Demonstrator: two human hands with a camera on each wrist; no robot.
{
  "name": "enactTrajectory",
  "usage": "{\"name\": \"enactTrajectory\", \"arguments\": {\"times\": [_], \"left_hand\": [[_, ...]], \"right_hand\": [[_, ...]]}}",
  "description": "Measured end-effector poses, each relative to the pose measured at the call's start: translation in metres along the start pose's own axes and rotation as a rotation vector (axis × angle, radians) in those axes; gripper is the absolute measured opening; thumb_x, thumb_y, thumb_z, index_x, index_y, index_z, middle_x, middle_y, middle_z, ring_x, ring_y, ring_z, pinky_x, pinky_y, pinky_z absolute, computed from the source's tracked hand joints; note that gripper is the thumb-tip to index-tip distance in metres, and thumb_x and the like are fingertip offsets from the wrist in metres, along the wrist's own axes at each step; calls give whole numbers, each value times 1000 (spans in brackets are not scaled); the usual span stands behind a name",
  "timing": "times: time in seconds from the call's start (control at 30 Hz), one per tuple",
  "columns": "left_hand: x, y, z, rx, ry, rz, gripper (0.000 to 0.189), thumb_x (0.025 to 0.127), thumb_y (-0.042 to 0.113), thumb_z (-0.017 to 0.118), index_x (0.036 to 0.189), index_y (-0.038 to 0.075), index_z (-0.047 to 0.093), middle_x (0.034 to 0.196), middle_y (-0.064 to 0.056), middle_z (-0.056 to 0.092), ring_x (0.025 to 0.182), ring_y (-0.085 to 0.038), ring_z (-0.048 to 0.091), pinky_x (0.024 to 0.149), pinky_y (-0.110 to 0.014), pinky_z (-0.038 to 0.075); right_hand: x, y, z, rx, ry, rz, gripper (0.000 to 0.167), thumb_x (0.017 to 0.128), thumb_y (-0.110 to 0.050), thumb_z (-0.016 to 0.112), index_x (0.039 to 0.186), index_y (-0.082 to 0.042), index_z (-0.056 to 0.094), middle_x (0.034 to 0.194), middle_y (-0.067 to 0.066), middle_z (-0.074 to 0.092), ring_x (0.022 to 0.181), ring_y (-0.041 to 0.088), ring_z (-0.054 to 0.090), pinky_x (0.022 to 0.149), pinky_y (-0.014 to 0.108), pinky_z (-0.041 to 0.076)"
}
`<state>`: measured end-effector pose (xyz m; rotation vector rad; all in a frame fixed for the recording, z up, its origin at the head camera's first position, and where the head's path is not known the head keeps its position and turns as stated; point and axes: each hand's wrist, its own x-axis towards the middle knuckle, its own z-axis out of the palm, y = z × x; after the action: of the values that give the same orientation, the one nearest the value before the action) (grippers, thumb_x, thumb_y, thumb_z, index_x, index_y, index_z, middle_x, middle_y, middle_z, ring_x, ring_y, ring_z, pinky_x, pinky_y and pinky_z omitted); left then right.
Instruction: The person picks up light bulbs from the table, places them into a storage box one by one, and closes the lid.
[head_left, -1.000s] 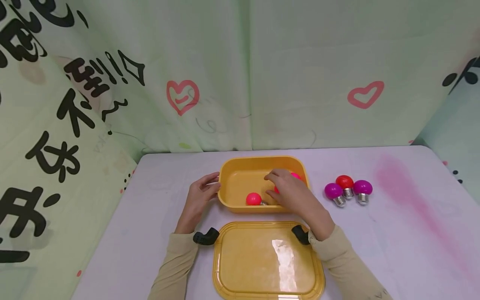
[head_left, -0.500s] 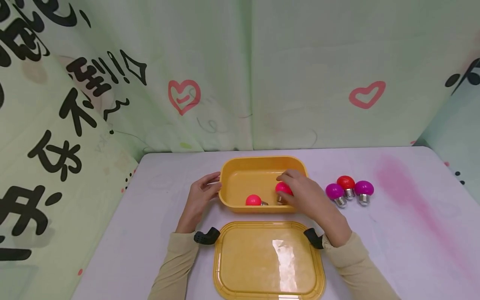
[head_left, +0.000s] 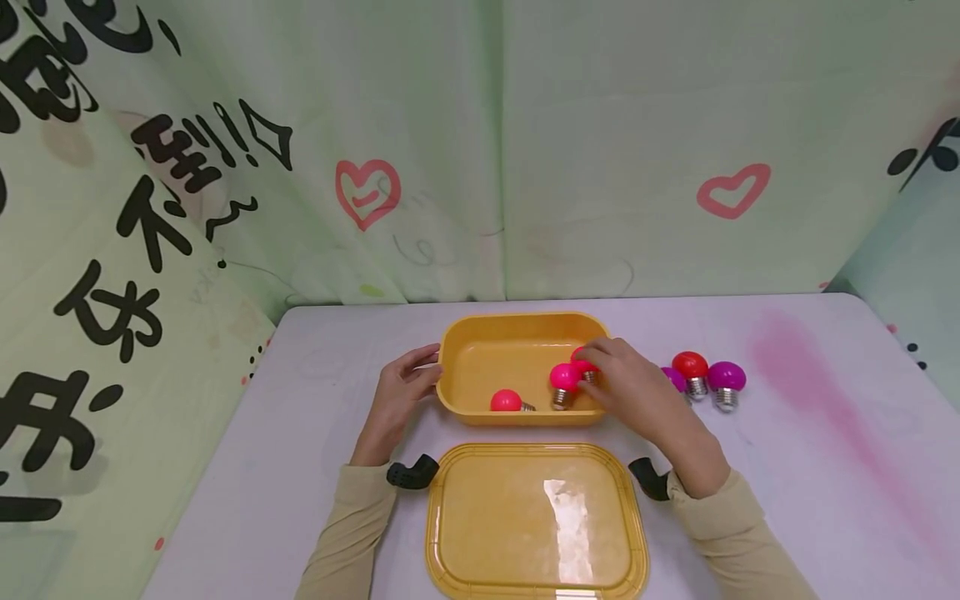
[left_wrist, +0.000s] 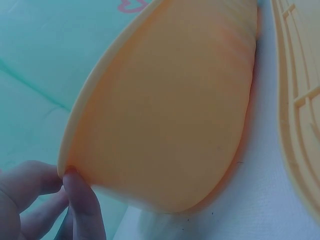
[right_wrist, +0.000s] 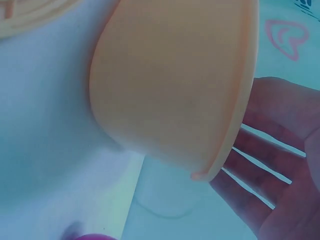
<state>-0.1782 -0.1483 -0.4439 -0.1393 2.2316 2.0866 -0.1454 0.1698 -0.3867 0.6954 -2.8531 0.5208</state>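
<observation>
In the head view, my left hand (head_left: 405,396) pinches the left rim of a yellow plastic box (head_left: 487,342) between thumb and finger. The left wrist view shows this grip on the box (left_wrist: 160,110) close up. My right hand (head_left: 633,387) reaches over the right end of the box and holds a pink light bulb (head_left: 582,360) with a silver screw base. Right beside it a second pink bulb (head_left: 564,377) stands base down. Another pink bulb (head_left: 506,400) lies on its side at the front left. The right wrist view shows the right fingers (right_wrist: 260,170) beyond the rim.
A flat yellow lid (head_left: 510,525) lies on the white table in front of the box. Right of the box are a red bulb (head_left: 690,364) and two purple bulbs, one of them (head_left: 726,377) fully visible. A printed curtain (head_left: 585,167) hangs behind the table.
My right hand has let go of one pink bulb, now standing in the box, and moved right to another, which it now holds. My left hand has stayed on the rim.
</observation>
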Motion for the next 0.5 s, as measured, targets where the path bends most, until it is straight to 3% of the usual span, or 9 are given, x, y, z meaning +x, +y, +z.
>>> {"name": "enactTrajectory", "arguments": {"times": [0.23, 0.5], "left_hand": [[-1, 1, 0, 2, -5, 12, 40, 94, 6, 64, 134, 5, 60, 128, -17, 59, 106, -31, 64, 79, -25, 59], [-2, 1, 0, -3, -17, 12, 40, 94, 6, 64, 134, 5, 60, 129, -19, 58, 110, -34, 63, 80, -23, 58]], "right_hand": [[-4, 5, -4, 7, 3, 17, 35, 83, -11, 80, 113, 3, 68, 117, 20, 63, 104, 35, 59, 88, 46, 57], [-14, 12, -12, 6, 3, 94, 38, 84, -13, 79, 116, 3, 67, 118, 20, 62, 109, 37, 58, 88, 50, 56]]}}
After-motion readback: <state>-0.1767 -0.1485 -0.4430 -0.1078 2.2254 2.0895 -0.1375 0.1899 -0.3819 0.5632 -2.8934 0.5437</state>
